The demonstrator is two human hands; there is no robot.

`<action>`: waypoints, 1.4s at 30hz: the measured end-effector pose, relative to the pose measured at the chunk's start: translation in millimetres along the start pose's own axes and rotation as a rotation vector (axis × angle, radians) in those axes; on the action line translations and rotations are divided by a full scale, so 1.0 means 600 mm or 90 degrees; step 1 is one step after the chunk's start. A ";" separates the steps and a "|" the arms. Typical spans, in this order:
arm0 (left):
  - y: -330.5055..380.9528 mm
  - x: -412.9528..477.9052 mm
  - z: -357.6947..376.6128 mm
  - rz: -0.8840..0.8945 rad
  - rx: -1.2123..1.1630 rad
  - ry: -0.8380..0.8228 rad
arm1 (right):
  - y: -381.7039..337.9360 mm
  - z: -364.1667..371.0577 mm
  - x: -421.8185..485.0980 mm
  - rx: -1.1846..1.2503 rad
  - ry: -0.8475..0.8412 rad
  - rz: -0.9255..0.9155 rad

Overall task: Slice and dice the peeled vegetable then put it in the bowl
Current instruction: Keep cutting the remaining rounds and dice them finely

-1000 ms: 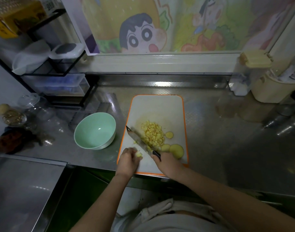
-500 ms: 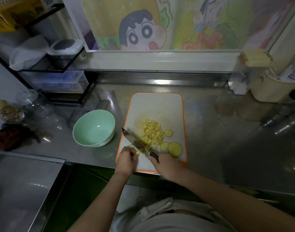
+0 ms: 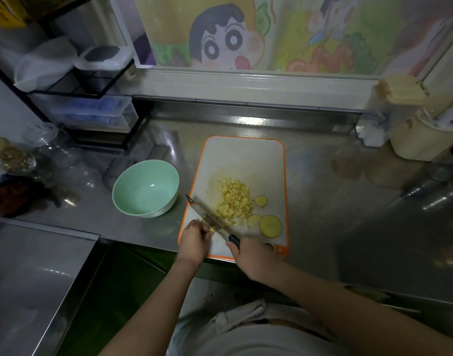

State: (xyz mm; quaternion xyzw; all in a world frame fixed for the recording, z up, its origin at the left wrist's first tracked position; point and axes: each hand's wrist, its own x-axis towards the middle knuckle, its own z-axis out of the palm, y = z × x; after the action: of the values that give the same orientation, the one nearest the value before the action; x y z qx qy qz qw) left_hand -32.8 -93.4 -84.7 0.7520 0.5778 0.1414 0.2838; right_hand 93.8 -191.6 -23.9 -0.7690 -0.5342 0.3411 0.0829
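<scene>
Hands first: the left hand [image 3: 194, 240] pinches a small yellow bit [image 3: 213, 228] near the front of the board [image 3: 246, 155]. The right hand [image 3: 253, 255] grips the knife [image 3: 210, 217], with the blade slanting across that bit. Both have stayed in this spot for the last second, so the chopping goes on and this bit looks nearly done. A pile [image 3: 235, 201] of small yellow cubes sits mid-board. Three round slices [image 3: 270, 226] lie uncut at the board's right side. The green bowl [image 3: 143, 186], left of the board, holds nothing yet.

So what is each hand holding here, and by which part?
The right hand grips the knife by its black handle. The left hand pinches a small vegetable piece beside the blade.
</scene>
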 end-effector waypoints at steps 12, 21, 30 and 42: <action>0.000 -0.005 -0.001 0.007 -0.024 0.000 | -0.011 0.003 0.007 0.037 -0.017 0.032; 0.005 -0.011 0.000 0.007 -0.055 0.016 | 0.013 -0.001 0.025 0.132 0.015 0.020; -0.004 -0.010 -0.002 0.030 -0.062 0.015 | 0.014 -0.006 0.016 0.087 0.021 -0.017; -0.008 -0.008 0.001 0.003 -0.080 0.020 | 0.003 -0.006 0.012 0.070 -0.035 -0.005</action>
State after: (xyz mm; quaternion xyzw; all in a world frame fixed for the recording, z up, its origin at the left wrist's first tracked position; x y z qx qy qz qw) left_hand -37.6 -97.5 -87.6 0.7320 0.5702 0.1898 0.3211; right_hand 98.8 -185.5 -25.2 -0.7519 -0.5196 0.3903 0.1115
